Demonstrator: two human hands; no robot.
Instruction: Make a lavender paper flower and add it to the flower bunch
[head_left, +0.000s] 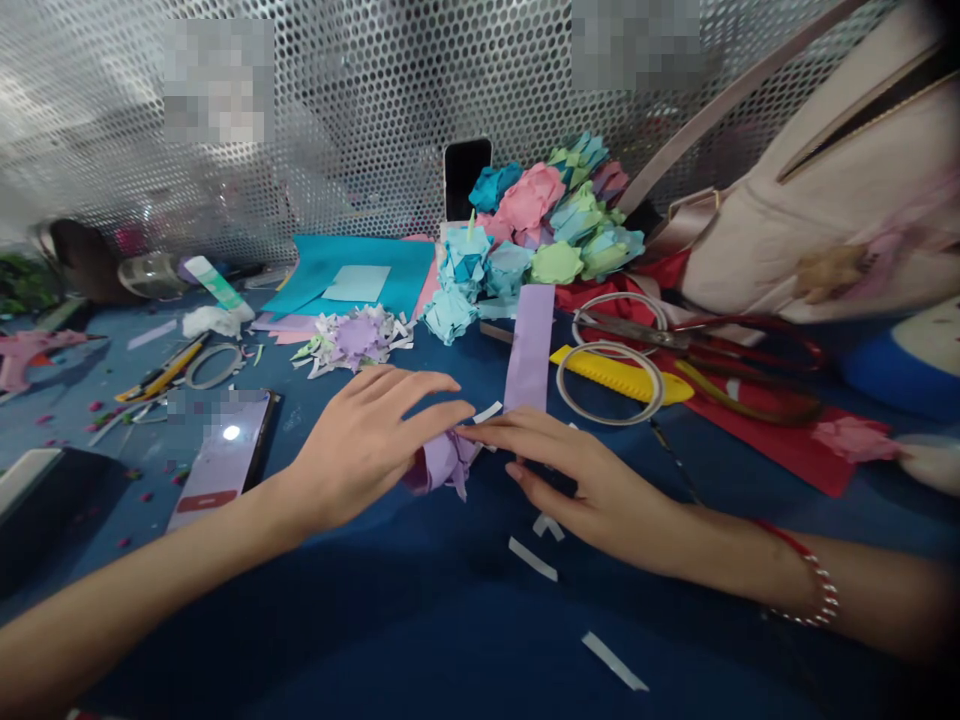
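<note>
A curled piece of purple paper (444,465) with cut, folded edges sits low over the table in the middle. My left hand (367,440) arches over it from the left, fingers closed round its top; the thumb is hidden. From the right comes my right hand (570,470), its fingertips stretched to the paper's edge and its thumb apart below, with no object visible in its grasp. A small white strip (489,412) lies by the fingertips. Just beyond, a flat purple paper strip (529,350) lies lengthwise.
Paper flowers (532,195) pile up before a phone (466,180) at the mesh wall. Tape rolls (611,383), a yellow cutter (622,374) and scissors (675,337) lie right. Left are another phone (221,455), a utility knife (163,370) and a pink glue gun (37,352).
</note>
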